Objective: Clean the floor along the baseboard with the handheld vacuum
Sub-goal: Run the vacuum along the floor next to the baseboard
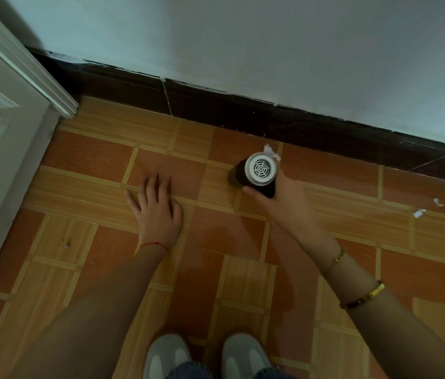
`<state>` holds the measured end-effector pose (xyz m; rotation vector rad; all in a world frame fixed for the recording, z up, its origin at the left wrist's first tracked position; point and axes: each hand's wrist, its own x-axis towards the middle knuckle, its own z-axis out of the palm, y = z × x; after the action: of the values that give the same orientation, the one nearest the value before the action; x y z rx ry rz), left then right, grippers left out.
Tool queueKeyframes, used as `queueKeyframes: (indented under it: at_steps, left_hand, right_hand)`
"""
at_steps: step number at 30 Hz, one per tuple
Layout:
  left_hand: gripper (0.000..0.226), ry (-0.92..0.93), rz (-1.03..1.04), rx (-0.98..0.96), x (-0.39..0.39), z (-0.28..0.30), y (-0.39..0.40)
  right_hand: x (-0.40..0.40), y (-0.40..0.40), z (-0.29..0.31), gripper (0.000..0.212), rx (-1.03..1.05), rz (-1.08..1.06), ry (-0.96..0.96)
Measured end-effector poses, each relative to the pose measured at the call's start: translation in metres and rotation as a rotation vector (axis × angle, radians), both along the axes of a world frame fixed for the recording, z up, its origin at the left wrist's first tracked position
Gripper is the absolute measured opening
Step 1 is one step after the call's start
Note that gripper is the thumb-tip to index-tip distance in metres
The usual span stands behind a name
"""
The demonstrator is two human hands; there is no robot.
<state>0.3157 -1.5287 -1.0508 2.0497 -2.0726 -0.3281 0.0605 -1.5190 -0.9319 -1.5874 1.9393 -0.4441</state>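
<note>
Near the baseboard: the person's two hands reach down toward the tiled floor [106, 170], seen from above by the head camera.
Right hand: the right hand [284, 198] curls its fingers and thumb round the dark body of the handheld vacuum [258, 173], gripping it from the near side.
Handheld vacuum: it points down at the floor close to the baseboard [243, 113]; its round white rear end with a grille faces up toward the camera, and its nozzle end is hidden beneath the body.
Left hand: the left hand [155, 206] lies flat with fingers spread and straight, palm down on the floor, holding nothing, well to the left of the vacuum.
Paper scraps by the vacuum: small white scraps [270, 151] lie just beyond the vacuum, between it and the baseboard, touching or nearly touching its far edge; which, I cannot tell.
More scraps: further white bits [419, 213] lie on the tiles to the right, well apart from the vacuum.
Wrists: a red string [155, 244] circles the left wrist; two gold bracelets [363, 295] sit on the right forearm.
Door frame: a white door frame [10, 91] stands at the left, meeting the baseboard in the corner.
Wall: a pale wall [270, 45] rises above the dark baseboard.
Shoes: two grey and white shoes [246, 356] show at the bottom edge, toes toward the wall.
</note>
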Motion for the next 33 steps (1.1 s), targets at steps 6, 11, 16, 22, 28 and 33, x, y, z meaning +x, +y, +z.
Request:
queueKeyframes:
  at_steps: [6,11,16,22,28,33]
  left_hand:
    - [0.057,0.009,0.003,-0.001,0.001,-0.002,0.0]
    - [0.057,-0.007,0.004,-0.002,0.0,-0.002,0.0]
    - [0.057,-0.005,0.001,-0.005,0.001,-0.003,0.0]
    - [0.056,-0.006,0.005,-0.005,0.001,-0.003,-0.001]
    - [0.055,-0.006,0.004,-0.012,0.001,-0.003,-0.001]
    - [0.055,0.007,0.003,-0.019,0.001,-0.003,0.0]
  right_hand:
    - [0.002,0.002,-0.006,0.069,-0.022,-0.051,-0.027]
    - [-0.011,-0.013,-0.004,0.071,-0.067,-0.203,0.071]
    - [0.0,-0.018,-0.004,0.071,-0.014,-0.071,0.011]
    - [0.004,-0.028,-0.006,0.074,-0.071,-0.11,0.069]
    - [0.011,-0.036,-0.008,0.077,-0.04,-0.054,0.012]
    - [0.03,-0.028,-0.007,0.066,-0.002,0.174,-0.106]
